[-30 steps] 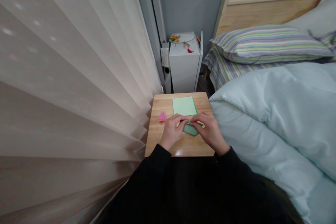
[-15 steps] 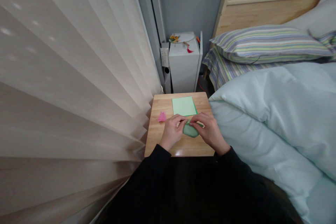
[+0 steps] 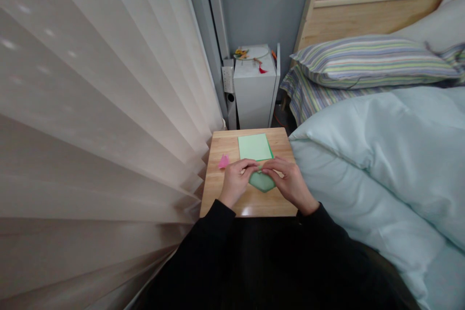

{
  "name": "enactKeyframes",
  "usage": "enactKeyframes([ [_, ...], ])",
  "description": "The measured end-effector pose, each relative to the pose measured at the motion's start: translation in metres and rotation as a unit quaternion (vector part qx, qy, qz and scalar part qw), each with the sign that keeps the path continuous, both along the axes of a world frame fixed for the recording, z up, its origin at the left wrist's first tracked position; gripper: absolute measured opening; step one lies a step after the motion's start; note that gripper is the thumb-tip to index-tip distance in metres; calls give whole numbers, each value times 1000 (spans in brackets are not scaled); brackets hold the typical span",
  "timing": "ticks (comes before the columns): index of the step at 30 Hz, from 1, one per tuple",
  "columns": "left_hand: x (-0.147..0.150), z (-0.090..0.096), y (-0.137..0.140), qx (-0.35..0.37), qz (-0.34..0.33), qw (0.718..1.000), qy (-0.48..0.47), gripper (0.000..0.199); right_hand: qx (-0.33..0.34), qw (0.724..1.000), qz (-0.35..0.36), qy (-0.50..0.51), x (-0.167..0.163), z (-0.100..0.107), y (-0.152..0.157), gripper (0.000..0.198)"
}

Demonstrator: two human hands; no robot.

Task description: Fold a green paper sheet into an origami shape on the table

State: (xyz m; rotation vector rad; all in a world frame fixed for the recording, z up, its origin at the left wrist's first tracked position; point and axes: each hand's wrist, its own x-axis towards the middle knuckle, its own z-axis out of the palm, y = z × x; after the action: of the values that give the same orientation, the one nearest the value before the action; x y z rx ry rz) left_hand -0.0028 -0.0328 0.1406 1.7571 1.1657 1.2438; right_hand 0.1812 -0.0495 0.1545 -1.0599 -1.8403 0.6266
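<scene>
A partly folded sheet of green paper (image 3: 262,182) is between my hands above the small wooden table (image 3: 218,198). My left hand (image 3: 238,178) pinches its upper edge, thumb against fingers. Close beside it, my right hand (image 3: 286,178) pinches the same edge from the other side. The fingertips hide part of the top fold, while the lower part hangs toward me in a blunt point. Just beyond my fingers lies a stack of light green square paper (image 3: 255,147). A small pink folded paper piece (image 3: 224,161) sits left of my left hand.
Pleated curtains (image 3: 145,106) run along the table's left side. A bed with a pale blue duvet (image 3: 363,155) borders it on the right. Behind stands a white cabinet (image 3: 254,97) with a round white item and a red tassel (image 3: 262,69) on top.
The green folded paper has turned slightly and shifted a little left, its lower point now nearer the middle. My left hand has moved slightly left; my right hand keeps nearly the same place.
</scene>
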Motion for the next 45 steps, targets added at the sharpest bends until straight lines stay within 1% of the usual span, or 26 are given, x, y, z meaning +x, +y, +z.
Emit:
enactKeyframes([
  [5, 0, 2, 0, -3, -7, 1000, 0, 11, -26, 999, -11, 33, 0, 2, -1, 15],
  [9, -1, 5, -1, 8, -8, 999, 44, 13, -66, 996, -24, 52, 1, 2, -2, 16],
  [11, -2, 5, -2, 18, -14, 997, 67, 14, -73, 996, -25, 48, 1, 2, -2, 16],
  [17, -3, 2, -3, 33, -37, 995, 90, 14, -72, 997, -25, 16, 0, 5, -1, 12],
  [20, -2, 2, -3, 11, -37, 996, 78, 13, -68, 997, -21, 13, 2, 4, 0, 12],
  [26, -1, 1, -1, -55, -50, 997, 12, 6, -63, 998, -22, 19, 4, 1, 1, 6],
  [30, -1, 3, -1, -66, -64, 996, -1, 6, -64, 998, -19, 15, 3, 0, 0, 4],
  [37, -1, 7, -2, -61, -64, 996, 33, 7, -59, 998, -4, -16, 3, -5, 0, 11],
  [42, -1, 4, -1, -70, -98, 992, 46, 10, -45, 998, -6, -45, 4, -7, 1, 13],
  [45, 0, 5, -2, -75, -105, 990, 50, 6, -52, 998, -15, -39, 5, -5, 2, 14],
])
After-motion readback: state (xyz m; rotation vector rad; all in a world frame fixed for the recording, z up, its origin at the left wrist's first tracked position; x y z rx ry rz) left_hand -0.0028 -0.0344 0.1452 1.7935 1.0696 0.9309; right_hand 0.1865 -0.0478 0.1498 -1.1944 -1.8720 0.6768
